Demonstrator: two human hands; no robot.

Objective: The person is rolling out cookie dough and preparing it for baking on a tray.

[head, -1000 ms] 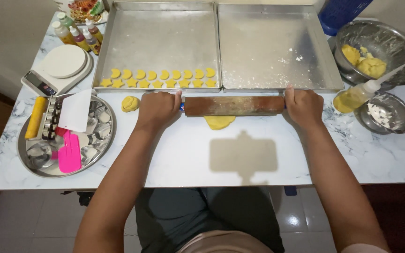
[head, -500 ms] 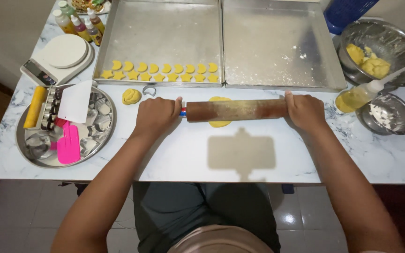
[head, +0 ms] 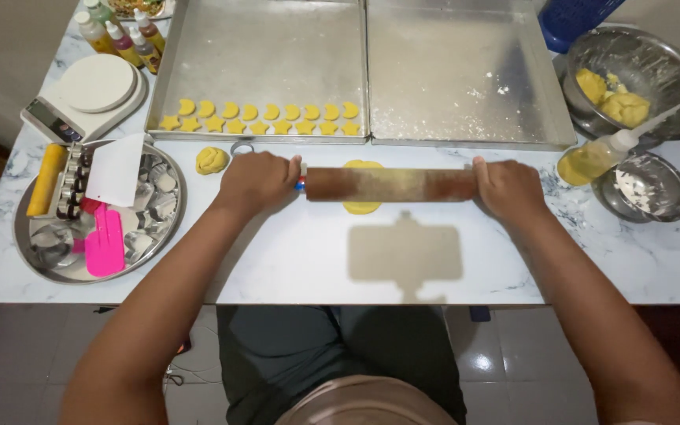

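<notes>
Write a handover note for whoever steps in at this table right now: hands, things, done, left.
Left hand and right hand each grip an end of the wooden rolling pin, which lies across the yellow dough sheet on the marble table.
Done: two rows of cut moons and stars sit in the left tray. The right tray holds only flour.
Left: the dough lump by the ring cutter, and more dough in the steel bowl.
</notes>
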